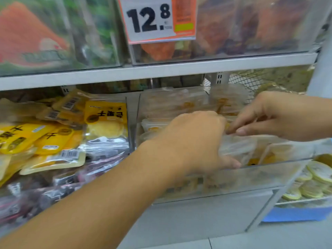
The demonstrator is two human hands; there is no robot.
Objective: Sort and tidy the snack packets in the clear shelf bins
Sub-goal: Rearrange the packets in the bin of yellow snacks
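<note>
Both hands reach into a clear shelf bin at centre right that holds several pale, see-through snack packets with orange contents. My left hand curls round a bunch of these packets near the bin's front, thumb below them. My right hand comes in from the right with its fingers stretched down, the tips touching the tops of the same packets. The view is blurred, so the exact hold is unclear.
The bin on the left holds yellow dried-fruit packets over dark purple ones. Above the shelf rail stand more clear bins and a 12.8 price tag. Dried lemon slices lie lower right.
</note>
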